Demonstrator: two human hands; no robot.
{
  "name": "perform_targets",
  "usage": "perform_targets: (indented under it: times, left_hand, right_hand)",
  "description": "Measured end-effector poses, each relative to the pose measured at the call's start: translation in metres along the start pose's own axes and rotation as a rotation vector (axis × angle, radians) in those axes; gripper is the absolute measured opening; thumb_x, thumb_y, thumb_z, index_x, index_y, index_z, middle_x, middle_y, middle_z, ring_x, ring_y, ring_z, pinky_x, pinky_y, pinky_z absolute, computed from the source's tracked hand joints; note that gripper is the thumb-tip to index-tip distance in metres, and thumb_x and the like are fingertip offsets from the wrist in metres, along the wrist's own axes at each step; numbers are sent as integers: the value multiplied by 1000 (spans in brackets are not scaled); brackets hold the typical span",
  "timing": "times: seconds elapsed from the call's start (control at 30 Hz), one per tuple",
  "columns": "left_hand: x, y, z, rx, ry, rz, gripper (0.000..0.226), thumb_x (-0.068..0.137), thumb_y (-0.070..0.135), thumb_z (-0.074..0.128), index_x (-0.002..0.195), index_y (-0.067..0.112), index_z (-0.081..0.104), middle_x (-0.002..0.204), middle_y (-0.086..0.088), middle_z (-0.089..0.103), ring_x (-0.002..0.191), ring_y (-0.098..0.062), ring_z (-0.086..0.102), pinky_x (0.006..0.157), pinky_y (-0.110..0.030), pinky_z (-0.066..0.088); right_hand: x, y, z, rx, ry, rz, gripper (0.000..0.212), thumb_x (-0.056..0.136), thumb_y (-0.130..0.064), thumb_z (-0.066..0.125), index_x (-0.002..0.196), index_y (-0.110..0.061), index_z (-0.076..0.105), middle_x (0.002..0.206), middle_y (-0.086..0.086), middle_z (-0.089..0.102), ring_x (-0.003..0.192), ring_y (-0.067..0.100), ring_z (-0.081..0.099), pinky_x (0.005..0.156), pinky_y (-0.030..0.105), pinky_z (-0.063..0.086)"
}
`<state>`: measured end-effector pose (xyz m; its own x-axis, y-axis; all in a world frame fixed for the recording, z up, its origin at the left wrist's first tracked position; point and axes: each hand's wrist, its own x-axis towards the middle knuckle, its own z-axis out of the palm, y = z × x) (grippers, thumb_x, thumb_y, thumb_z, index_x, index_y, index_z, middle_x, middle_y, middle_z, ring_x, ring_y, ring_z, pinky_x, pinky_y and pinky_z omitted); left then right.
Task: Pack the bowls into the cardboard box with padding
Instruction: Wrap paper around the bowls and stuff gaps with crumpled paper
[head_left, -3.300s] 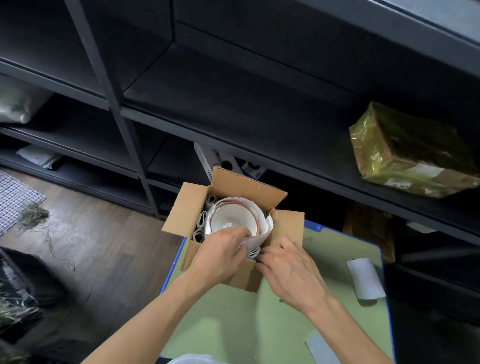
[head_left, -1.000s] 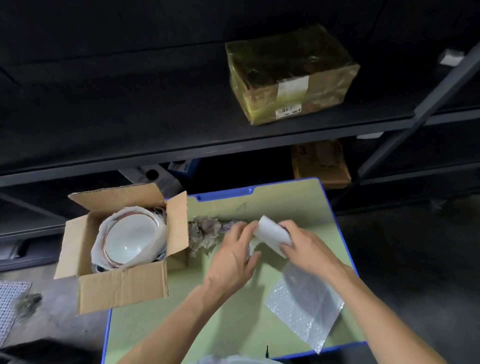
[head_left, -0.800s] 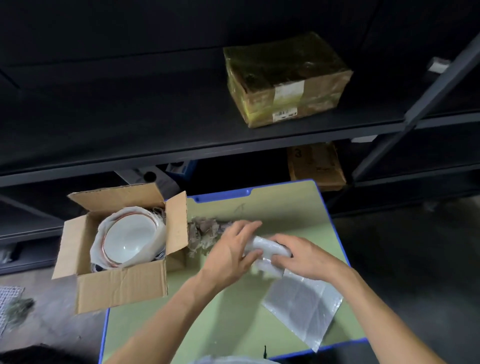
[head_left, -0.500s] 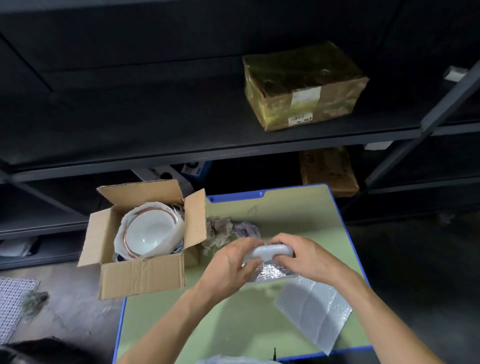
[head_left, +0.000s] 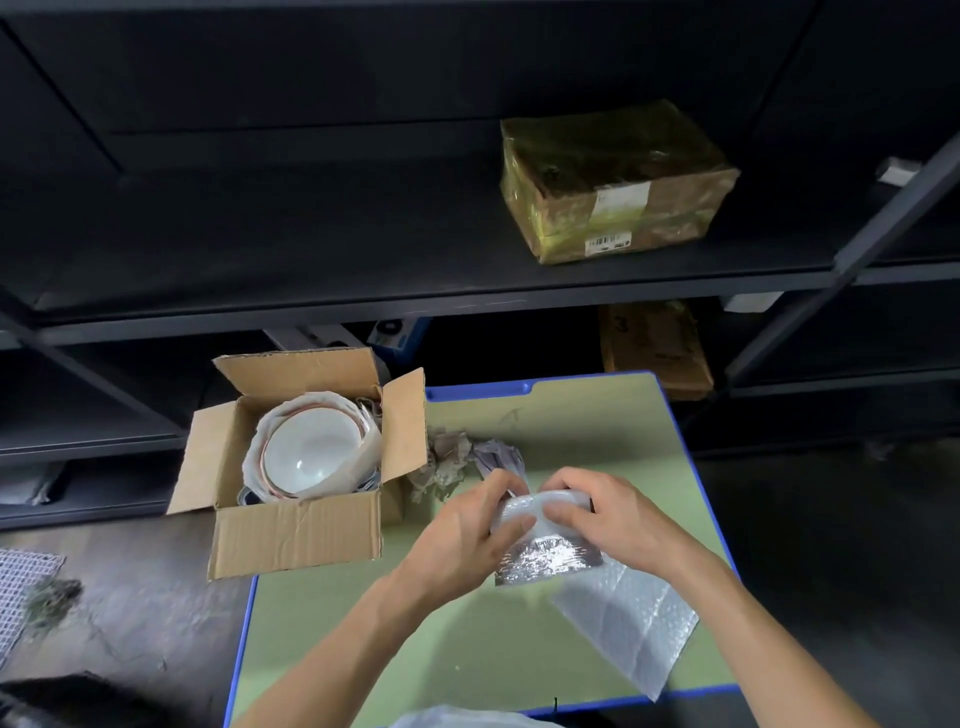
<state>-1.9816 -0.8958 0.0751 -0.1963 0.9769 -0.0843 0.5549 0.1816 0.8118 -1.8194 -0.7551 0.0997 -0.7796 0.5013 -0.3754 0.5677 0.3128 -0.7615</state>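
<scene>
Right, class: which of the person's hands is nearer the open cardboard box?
Left. The left hand grips the bubble wrap just right of the cardboard box; the right hand grips it farther from the box.

White bowls (head_left: 310, 453) nested upright in paper inside open cardboard box (head_left: 296, 535)

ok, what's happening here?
A person is packing bowls. The left hand and right hand grip a rolled piece of bubble wrap above the green table. The open cardboard box at the table's left edge already holds a white bowl ringed with padding. Crumpled paper lies beside the box, and a flat bubble wrap sheet lies near the right wrist.
</scene>
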Motion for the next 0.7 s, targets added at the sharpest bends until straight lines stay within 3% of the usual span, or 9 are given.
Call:
perform_targets:
  times: [0.27,0.4,0.53,0.63,0.7]
  left_hand:
    - [-3,6,-3,-78,24,-78,12,95,25,58,96,26,46,74,5,59,63,-11,47,63,-33,40]
    - [-4,7,-7,-107,50,-76,10,97,27,60,96,27,50,67,12,57,58,-8,46,57,-27,35]
    - [-6,11,-12,-194,-13,-92,20,91,16,62,97,28,48,70,-4,62,57,-16,48,55,-29,39]
    - [-6,12,-13,-169,-7,-88,22,89,9,57,92,28,45,68,-7,57,56,-14,42,54,-31,37]
    - [-6,10,-13,-146,6,-80,23,88,7,56,91,27,45,66,-6,55,56,-14,41,54,-32,36]
  right_hand:
    - [-5,-6,3,41,-12,36,12,82,-28,71,91,-33,65,79,-4,67,64,6,56,62,32,47]
    - [-6,-11,3,127,-18,28,17,79,-16,70,91,-28,65,74,4,65,59,12,56,58,31,46]
    - [-6,-12,6,177,30,-5,16,82,-10,71,85,-25,65,70,0,64,60,16,55,58,32,45]
    - [-5,-12,8,135,19,-16,15,84,-14,68,91,-27,63,77,2,67,69,28,61,62,42,50]
    - [-6,-13,8,123,-8,-27,18,88,-16,65,98,-31,61,83,0,67,72,29,62,66,41,53]
